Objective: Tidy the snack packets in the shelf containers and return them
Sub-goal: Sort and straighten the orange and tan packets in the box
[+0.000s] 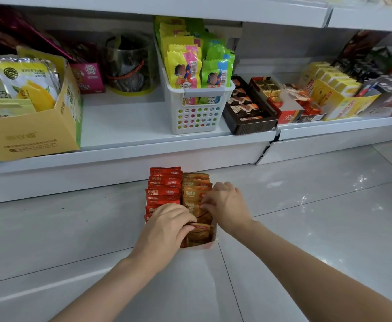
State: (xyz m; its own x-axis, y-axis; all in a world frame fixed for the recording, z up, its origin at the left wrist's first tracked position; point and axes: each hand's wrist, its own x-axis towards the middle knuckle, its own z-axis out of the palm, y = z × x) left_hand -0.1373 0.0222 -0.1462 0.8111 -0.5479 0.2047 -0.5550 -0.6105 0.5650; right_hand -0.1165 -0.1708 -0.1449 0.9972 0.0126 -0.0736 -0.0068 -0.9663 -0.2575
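Note:
A small white container point(207, 245) stands on the tiled floor below the shelf. It holds a row of red snack packets point(163, 190) on the left and a row of brown snack packets point(193, 194) on the right. My left hand point(167, 225) lies over the near red packets, its fingers curled onto a near brown packet. My right hand point(226, 205) rests on the right side of the brown row, with its fingertips pinching a packet's top edge. The near packets are hidden under both hands.
On the low white shelf point(143, 145) stand a yellow carton point(30, 135) at the left, a white perforated basket point(197, 112) of yellow and green packets in the middle, and dark and yellow boxes to the right. A gap lies between carton and basket.

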